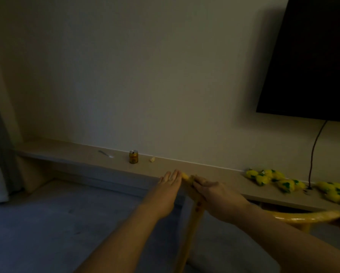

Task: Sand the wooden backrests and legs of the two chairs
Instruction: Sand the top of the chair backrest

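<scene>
1. Dim room: low shelf (86, 154) along the wall, a can (133, 157) on it.
2. Chair leg (192, 219) stands low in the middle.
3. Left hand (170, 186) lies flat beside its top, steadying it.
4. Right hand (214, 191) fingers curl round the top, probably to rub it.

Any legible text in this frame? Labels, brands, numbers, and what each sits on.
No text reads clearly anywhere in this dim, blurred frame.
Small gold metal can on the long beige ledge: label print too blurred to read.
Yellow-and-green plastic packets on the ledge: printing unreadable.
Dark marks on the yellow wooden chair leg: too blurred to tell whether they are writing.
Black wall screen: blank.
</scene>
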Motion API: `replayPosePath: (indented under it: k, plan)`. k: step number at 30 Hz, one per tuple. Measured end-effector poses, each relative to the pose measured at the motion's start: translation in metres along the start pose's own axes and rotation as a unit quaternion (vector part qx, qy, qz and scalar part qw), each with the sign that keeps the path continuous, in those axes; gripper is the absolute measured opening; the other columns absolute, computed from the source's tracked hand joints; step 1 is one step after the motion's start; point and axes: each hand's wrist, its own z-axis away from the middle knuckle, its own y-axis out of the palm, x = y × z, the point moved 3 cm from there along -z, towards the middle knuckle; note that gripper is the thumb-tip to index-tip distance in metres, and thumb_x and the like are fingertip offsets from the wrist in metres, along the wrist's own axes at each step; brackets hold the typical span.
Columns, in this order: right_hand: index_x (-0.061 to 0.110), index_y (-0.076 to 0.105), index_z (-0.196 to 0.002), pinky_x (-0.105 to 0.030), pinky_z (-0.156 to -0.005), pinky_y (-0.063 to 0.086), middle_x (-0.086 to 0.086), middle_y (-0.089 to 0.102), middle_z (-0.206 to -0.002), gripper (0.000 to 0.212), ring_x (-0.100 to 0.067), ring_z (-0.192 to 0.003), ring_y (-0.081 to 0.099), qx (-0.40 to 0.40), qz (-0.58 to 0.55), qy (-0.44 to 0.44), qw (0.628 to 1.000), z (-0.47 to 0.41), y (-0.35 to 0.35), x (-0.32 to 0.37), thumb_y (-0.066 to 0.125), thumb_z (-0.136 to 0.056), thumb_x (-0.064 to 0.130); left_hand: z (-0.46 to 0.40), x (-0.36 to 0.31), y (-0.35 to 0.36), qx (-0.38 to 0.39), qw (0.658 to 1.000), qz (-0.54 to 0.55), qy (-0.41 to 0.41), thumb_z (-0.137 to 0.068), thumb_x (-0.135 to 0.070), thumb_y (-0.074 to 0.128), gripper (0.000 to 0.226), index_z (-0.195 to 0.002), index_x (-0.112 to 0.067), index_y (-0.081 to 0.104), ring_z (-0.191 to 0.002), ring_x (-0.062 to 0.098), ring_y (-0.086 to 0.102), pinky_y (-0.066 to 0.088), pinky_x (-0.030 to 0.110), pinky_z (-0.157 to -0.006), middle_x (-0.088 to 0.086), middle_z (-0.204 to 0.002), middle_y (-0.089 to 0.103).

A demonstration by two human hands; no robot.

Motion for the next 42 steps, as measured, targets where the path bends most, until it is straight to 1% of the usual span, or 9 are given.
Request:
replayPosePath:
  k: [5, 13, 19, 21, 24, 28, 30, 37, 42]
  plan:
    - [0.012, 0.011, -0.163, -0.038, -0.118, 0.034, -0.007, 0.006, -0.171, 0.087, -0.025, -0.154, 0.023, 0.010, 0.016, -0.018, 1.000, -0.017, -0.005, 0.018, 0.059, -0.090, 0.005, 0.003, -0.001, 0.004, 0.007, 1.000, 0.002, -0.007, -0.089, 0.019, 0.044, 0.101, -0.161, -0.020, -0.015, -0.157, 0.024, -0.010, 0.015, 0.039, -0.126, -0.003, -0.170, -0.020]
    - [0.016, 0.012, -0.163, -0.040, -0.111, 0.043, -0.004, 0.002, -0.172, 0.073, -0.029, -0.150, 0.032, 0.015, 0.084, -0.026, 0.996, 0.005, 0.004, 0.003, 0.045, -0.098, 0.011, 0.001, 0.000, 0.003, -0.006, 1.000, 0.015, -0.004, -0.089, 0.021, 0.041, 0.100, -0.162, -0.022, -0.014, -0.157, 0.021, -0.009, 0.020, 0.040, -0.125, -0.005, -0.170, -0.018]
    - [0.005, -0.001, -0.161, -0.040, -0.128, 0.010, -0.014, -0.004, -0.171, 0.071, -0.031, -0.158, 0.000, -0.023, 0.095, -0.044, 0.994, -0.012, 0.009, 0.031, 0.036, -0.101, 0.001, -0.002, 0.001, 0.002, -0.004, 1.000, 0.015, 0.002, -0.088, 0.022, 0.042, 0.101, -0.162, -0.022, -0.012, -0.158, 0.021, -0.008, 0.014, 0.039, -0.127, -0.004, -0.170, -0.016]
    - [0.004, 0.004, -0.161, -0.041, -0.128, 0.013, -0.017, 0.000, -0.170, 0.069, -0.034, -0.157, 0.004, -0.008, 0.099, -0.029, 0.995, 0.000, 0.010, 0.028, 0.038, -0.101, 0.003, -0.002, -0.001, 0.001, -0.006, 1.000, 0.019, 0.003, -0.089, 0.022, 0.041, 0.100, -0.162, -0.022, -0.011, -0.157, 0.021, -0.008, 0.014, 0.040, -0.127, -0.003, -0.171, -0.015]
    - [-0.003, 0.048, -0.145, -0.038, -0.110, 0.045, -0.024, 0.046, -0.153, 0.074, -0.037, -0.140, 0.048, -0.050, 0.130, -0.031, 0.990, 0.014, 0.005, 0.022, 0.076, -0.079, 0.014, -0.003, -0.005, 0.001, -0.008, 1.000, 0.015, 0.004, -0.090, 0.021, 0.042, 0.098, -0.162, -0.019, -0.011, -0.157, 0.022, -0.008, 0.016, 0.038, -0.126, -0.001, -0.171, -0.015]
    - [0.009, 0.005, -0.162, -0.036, -0.126, 0.020, -0.010, 0.001, -0.171, 0.079, -0.027, -0.158, 0.006, -0.018, 0.074, -0.046, 0.996, 0.003, 0.012, 0.022, 0.043, -0.094, 0.001, -0.002, -0.005, 0.005, -0.007, 1.000, -0.003, -0.006, -0.090, 0.019, 0.043, 0.098, -0.162, -0.018, -0.013, -0.158, 0.023, -0.008, 0.014, 0.038, -0.126, 0.000, -0.171, -0.016]
    - [0.014, 0.003, -0.163, -0.034, -0.127, 0.017, -0.003, -0.003, -0.172, 0.085, -0.022, -0.158, 0.001, -0.029, 0.035, -0.046, 0.998, -0.010, 0.007, 0.025, 0.047, -0.092, -0.004, -0.001, -0.004, 0.006, -0.011, 1.000, -0.022, -0.011, -0.091, 0.018, 0.043, 0.098, -0.161, -0.017, -0.014, -0.158, 0.025, -0.007, 0.011, 0.038, -0.126, 0.001, -0.171, -0.016]
    - [0.029, 0.011, -0.163, -0.029, -0.115, 0.034, 0.009, 0.002, -0.171, 0.071, -0.016, -0.152, 0.028, -0.015, 0.002, 0.011, 1.000, 0.028, 0.011, -0.015, 0.047, -0.101, 0.023, 0.004, -0.017, -0.006, -0.029, 0.994, -0.105, 0.014, -0.096, 0.011, 0.038, 0.085, -0.161, -0.008, -0.013, -0.157, 0.031, -0.010, 0.001, 0.042, -0.128, 0.010, -0.170, -0.016]
    - [0.023, 0.011, -0.163, -0.037, -0.113, 0.040, 0.001, 0.012, -0.170, 0.078, -0.023, -0.149, 0.033, -0.022, -0.002, 0.004, 1.000, 0.015, 0.009, 0.002, 0.050, -0.096, 0.013, 0.006, -0.041, -0.001, -0.033, 0.994, -0.094, 0.053, -0.095, 0.013, 0.036, 0.085, -0.160, -0.007, -0.016, -0.156, 0.028, -0.015, -0.009, 0.035, -0.124, 0.011, -0.169, -0.020]
